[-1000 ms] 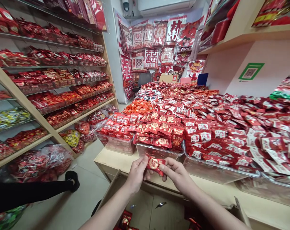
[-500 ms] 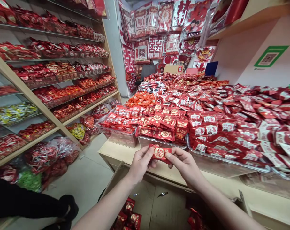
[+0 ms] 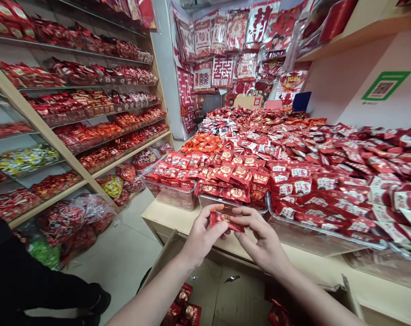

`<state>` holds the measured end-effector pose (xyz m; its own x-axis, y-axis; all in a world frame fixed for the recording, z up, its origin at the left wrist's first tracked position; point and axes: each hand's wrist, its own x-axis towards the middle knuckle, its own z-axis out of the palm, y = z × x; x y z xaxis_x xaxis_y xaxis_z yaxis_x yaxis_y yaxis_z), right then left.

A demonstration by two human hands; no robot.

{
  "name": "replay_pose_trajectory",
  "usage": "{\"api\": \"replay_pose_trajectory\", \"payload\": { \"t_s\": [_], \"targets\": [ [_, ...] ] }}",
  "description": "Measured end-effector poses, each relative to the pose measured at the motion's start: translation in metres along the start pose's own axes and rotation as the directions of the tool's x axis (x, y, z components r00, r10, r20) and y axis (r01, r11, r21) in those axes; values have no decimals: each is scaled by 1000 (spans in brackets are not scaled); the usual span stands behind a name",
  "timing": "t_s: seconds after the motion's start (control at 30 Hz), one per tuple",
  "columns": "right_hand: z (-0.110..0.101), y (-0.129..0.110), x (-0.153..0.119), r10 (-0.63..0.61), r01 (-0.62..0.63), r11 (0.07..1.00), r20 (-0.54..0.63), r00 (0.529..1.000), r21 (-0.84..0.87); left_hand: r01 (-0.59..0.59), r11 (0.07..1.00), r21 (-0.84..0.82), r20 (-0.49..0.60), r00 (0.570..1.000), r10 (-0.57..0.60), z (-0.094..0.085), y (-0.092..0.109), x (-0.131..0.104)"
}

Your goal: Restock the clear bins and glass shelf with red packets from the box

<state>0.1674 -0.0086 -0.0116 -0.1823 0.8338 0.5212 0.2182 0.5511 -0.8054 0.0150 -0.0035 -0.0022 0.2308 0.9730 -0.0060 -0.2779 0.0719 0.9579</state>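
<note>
At the table [image 3: 166, 219], our left hand [image 3: 201, 237] pinches a red sachet [image 3: 219, 217], long axis left-to-right, our right hand [image 3: 265, 240] at its right end, fingers parted.

Glossy red packet [image 3: 218, 218], slightly tilted

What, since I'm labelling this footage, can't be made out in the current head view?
All in the head view:
Full print on the red packet: partly covered by the thumb of the left hand.
Upper body of the other person: cut off by the left edge.
Full extent of the lower packets: cut off by the bottom edge.
Fine pattern of the QR code: too small and blurred.
</note>
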Motion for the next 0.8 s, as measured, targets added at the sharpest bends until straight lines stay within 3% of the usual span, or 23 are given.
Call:
{"api": "replay_pose_trajectory", "payload": {
  "t_s": [0.23, 0.4, 0.53, 0.7, 0.8],
  "targets": [
    [2, 0, 2, 284, -248, 883, -33, 958, 398, -81, 996, 45, -29, 996, 82, 3, 5, 0],
    [3, 0, 5, 322, -282, 822, 4, 947, 494, -110, 994, -7, -49, 993, 109, 6, 2, 1],
    [1, -1, 6, 333, -289, 808, 7, 943, 513, -91, 996, 2, -83, 992, 91, 7, 1, 2],
    [1, -1, 3, 303, -271, 877, -20, 953, 397, 35, 999, 34, -112, 993, -31, 4, 4, 3],
    [2, -2, 3, 282, -267, 906, 1, 959, 330, 40, 999, 16, -110, 993, -38, 1, 5, 2]
  ]
}}
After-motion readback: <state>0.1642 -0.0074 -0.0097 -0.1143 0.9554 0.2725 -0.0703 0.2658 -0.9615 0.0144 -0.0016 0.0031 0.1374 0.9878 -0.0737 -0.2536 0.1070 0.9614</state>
